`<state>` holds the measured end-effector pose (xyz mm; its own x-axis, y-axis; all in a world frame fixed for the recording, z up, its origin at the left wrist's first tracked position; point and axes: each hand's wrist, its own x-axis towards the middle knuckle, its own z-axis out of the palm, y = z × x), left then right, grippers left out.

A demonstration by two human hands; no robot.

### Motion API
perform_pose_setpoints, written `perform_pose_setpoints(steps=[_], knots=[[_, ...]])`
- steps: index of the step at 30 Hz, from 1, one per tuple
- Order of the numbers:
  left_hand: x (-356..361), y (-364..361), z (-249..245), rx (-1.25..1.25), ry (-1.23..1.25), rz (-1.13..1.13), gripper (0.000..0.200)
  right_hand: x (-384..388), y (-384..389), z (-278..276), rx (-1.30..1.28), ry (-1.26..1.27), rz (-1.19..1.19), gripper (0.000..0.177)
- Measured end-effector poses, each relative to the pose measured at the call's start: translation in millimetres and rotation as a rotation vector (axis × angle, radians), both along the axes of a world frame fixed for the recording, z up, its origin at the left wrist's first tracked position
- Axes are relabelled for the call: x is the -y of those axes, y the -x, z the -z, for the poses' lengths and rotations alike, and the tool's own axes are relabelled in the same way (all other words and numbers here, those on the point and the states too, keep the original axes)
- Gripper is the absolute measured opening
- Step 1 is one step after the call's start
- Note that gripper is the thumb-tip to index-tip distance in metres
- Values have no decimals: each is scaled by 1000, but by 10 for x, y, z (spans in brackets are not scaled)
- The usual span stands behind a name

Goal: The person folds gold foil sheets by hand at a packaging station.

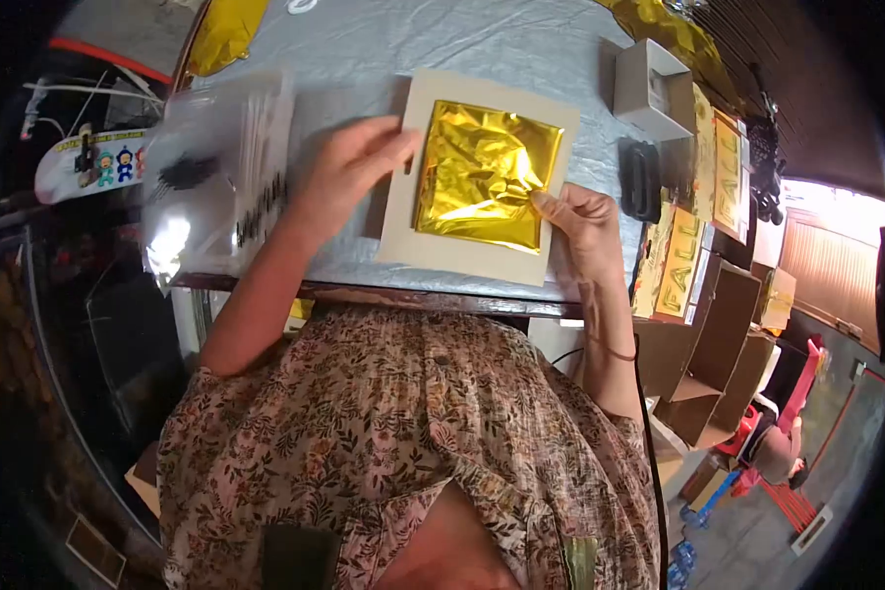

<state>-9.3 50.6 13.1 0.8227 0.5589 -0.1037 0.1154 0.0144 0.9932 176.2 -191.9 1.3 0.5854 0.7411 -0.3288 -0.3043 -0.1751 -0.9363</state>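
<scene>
A pale cardboard card with a slot near its left edge is held close over the table. On it lies a flat, wrinkled gold foil square. My right hand grips the right side, its thumb on the foil's edge and its fingers at the side of the card. At the card's left edge is my left hand, fingers stretched out and fingertips right by the slot. A stack of clear plastic bags with dark markings lies left of that hand.
The table has a grey-blue cover. On its right stand an open white box, a black object and yellow boxes lettered "FALL". Brown cartons are beyond the right edge. A person is farther off at the right.
</scene>
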Motion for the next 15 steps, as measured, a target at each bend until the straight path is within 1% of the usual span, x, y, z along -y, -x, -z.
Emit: perform_pose_setpoints(steps=[2,3,4,6,8,10,11,12,13,14,15], knots=[[8,26,68,-54,252,192,33,-6,11,-106,-58,-57,-3,10],[89,3,-20,2,319,177,30,-2,20,-159,-80,-56,17,9],[125,-4,-28,3,314,167,30,1,20,-192,-99,-54,37,9],[135,-19,-26,71,277,168,28,38,-18,-90,-88,-106,36,8],[168,-16,-68,67,257,149,29,95,-34,-66,-72,-112,40,8],[217,-12,-96,111,268,141,29,120,5,-142,-71,-105,42,7],[228,2,-149,51,227,140,29,134,25,-183,-40,-59,59,7],[220,16,-166,63,203,121,29,116,38,-220,-6,-21,72,8],[218,56,-148,79,232,159,31,133,58,-220,14,-45,61,9],[218,75,-105,91,266,199,33,206,-24,-92,3,-33,51,10],[216,70,-66,154,261,199,31,163,37,-167,11,-54,92,8]])
